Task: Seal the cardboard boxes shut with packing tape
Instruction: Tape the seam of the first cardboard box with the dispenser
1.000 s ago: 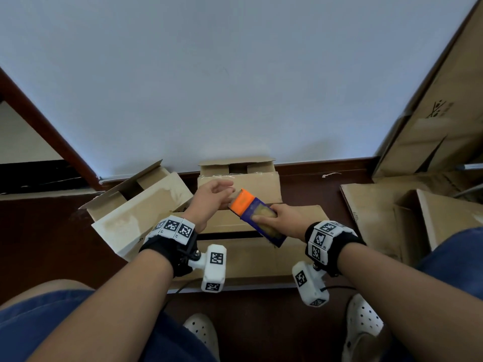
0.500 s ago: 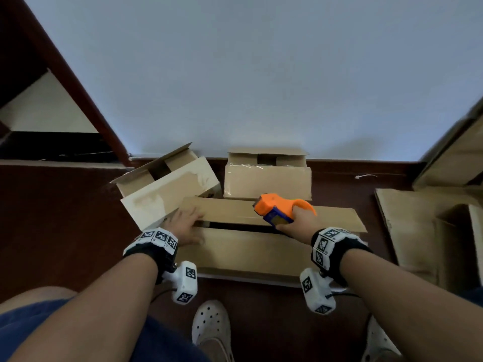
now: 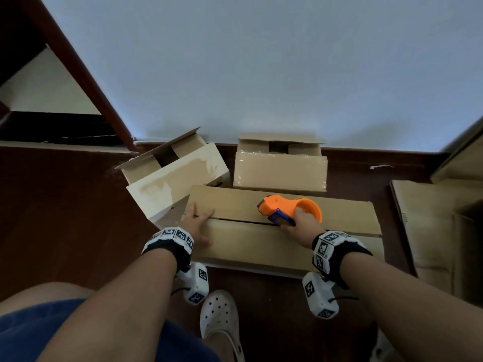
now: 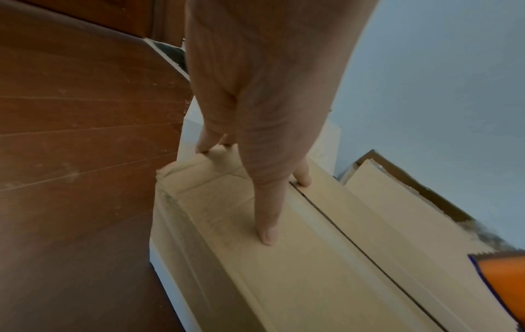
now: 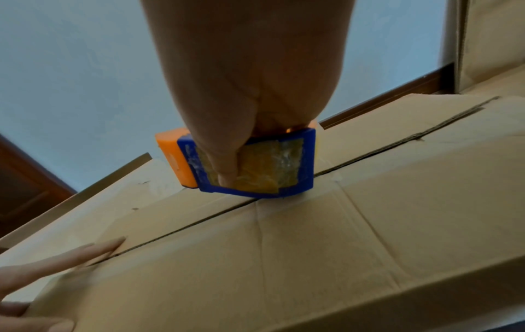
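Note:
A long cardboard box (image 3: 261,246) lies on the floor in front of me, its two top flaps meeting at a dark seam (image 3: 240,221). My left hand (image 3: 194,224) lies flat with straight fingers (image 4: 268,224) on the box's left end, across the seam. My right hand (image 3: 302,226) grips an orange and blue tape dispenser (image 3: 285,210) that sits on the seam near the box's middle. In the right wrist view the thumb presses the yellowish tape roll inside the dispenser (image 5: 255,166), and the left hand's fingertips (image 5: 108,246) show at the lower left.
Two smaller boxes with open flaps stand behind, one tilted at the left (image 3: 172,178), one against the wall (image 3: 279,168). Flattened cardboard (image 3: 428,226) lies and leans at the right. Dark wood floor (image 3: 65,218) spreads left. My white clog (image 3: 219,317) is just below the box.
Both hands came down from mid-air onto the long box: the left now flat on its left end, the right setting the dispenser on the seam. My head view shifted left.

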{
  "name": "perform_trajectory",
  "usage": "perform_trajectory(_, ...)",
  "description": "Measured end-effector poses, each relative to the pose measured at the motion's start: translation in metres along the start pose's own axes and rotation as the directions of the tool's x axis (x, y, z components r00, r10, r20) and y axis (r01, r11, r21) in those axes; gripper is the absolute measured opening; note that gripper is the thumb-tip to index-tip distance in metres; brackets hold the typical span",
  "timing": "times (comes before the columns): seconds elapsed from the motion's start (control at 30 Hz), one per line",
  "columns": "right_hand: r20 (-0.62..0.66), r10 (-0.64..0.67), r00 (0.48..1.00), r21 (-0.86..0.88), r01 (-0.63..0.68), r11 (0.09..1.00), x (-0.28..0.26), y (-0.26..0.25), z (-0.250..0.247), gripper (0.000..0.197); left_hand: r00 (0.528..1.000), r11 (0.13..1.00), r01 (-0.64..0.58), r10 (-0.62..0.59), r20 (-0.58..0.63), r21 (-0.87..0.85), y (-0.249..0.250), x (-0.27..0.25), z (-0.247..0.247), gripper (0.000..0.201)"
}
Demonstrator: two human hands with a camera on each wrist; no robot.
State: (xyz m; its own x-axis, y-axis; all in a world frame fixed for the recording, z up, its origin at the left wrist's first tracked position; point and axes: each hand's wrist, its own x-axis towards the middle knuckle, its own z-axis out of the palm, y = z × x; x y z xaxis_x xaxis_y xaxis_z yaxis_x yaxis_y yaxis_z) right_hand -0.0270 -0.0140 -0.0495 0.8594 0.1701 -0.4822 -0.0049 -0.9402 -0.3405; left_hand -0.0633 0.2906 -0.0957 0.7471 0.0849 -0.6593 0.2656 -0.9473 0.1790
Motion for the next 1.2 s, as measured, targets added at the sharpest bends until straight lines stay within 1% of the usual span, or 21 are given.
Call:
perform_trajectory(0.1, 0.008, 0.032, 0.999, 0.017, -0.032, 0.999, 0.000, 0.006, -0.004, 0.040, 1.000, 1.000, -0.008, 0.008, -0.003, 0.026, 0.001, 0.000, 0.000, 0.095)
perform_trajectory(0.2, 0.000, 0.057, 0.998, 0.038, -0.057, 0.998, 0.000, 0.015, -0.007, 0.038, 0.998, 0.998, -0.055, 0.055, 0.005, 0.021, 0.012, 0.003, 0.001, 0.089)
perform_trajectory(0.43, -0.008, 0.109, 0.994, 0.010, -0.109, 0.994, -0.012, 0.047, -0.006, 0.040, 0.973, 0.969, -0.230, 0.228, 0.028, 0.088, 0.076, 0.004, 0.010, 0.079)
perform_trajectory(0.6, 0.049, 0.183, 0.982, 0.035, -0.185, 0.982, -0.019, 0.065, -0.009, 0.041, 0.968, 0.961, -0.251, 0.250, 0.029, 0.116, 0.100, 0.003, 0.016, 0.074)
perform_trajectory(0.67, 0.053, 0.187, 0.981, 0.055, -0.190, 0.980, -0.019, 0.069, -0.009, 0.041, 0.971, 0.961, -0.238, 0.237, 0.023, 0.138, 0.103, 0.003, 0.015, 0.077)
perform_trajectory(0.73, 0.044, 0.185, 0.982, 0.061, -0.187, 0.980, -0.019, 0.071, -0.007, 0.040, 0.970, 0.948, -0.243, 0.241, 0.036, 0.207, 0.107, 0.002, 0.013, 0.083)
perform_trajectory(0.8, 0.041, 0.178, 0.983, 0.066, -0.181, 0.981, -0.021, 0.069, -0.007, 0.039, 0.957, 0.905, -0.287, 0.285, 0.054, 0.313, 0.113, 0.001, 0.011, 0.086)
perform_trajectory(0.87, 0.039, 0.173, 0.984, 0.086, -0.175, 0.981, -0.020, 0.069, -0.007, 0.038, 0.931, 0.846, -0.360, 0.356, 0.087, 0.394, 0.119, 0.001, 0.009, 0.088)
perform_trajectory(0.93, 0.016, 0.161, 0.987, 0.102, -0.162, 0.981, -0.018, 0.069, -0.009, 0.037, 0.917, 0.824, -0.396, 0.378, 0.127, 0.405, 0.124, 0.002, 0.009, 0.087)
perform_trajectory(1.0, -0.011, 0.145, 0.989, 0.112, -0.143, 0.983, -0.015, 0.069, -0.014, 0.035, 0.920, 0.832, -0.392, 0.360, 0.156, 0.393, 0.127, 0.001, 0.011, 0.086)
perform_trajectory(1.03, -0.026, 0.133, 0.991, 0.108, -0.130, 0.986, -0.011, 0.070, -0.016, 0.035, 0.922, 0.829, -0.387, 0.353, 0.161, 0.403, 0.128, 0.000, 0.014, 0.091)
perform_trajectory(1.13, -0.073, 0.113, 0.991, 0.092, -0.106, 0.990, -0.006, 0.066, -0.025, 0.031, 0.929, 0.790, -0.371, 0.321, 0.186, 0.489, 0.133, -0.006, 0.023, 0.112)
perform_trajectory(1.2, -0.121, 0.098, 0.988, 0.089, -0.088, 0.992, -0.001, 0.063, -0.031, 0.033, 0.929, 0.785, -0.369, 0.318, 0.187, 0.498, 0.133, -0.006, 0.026, 0.116)
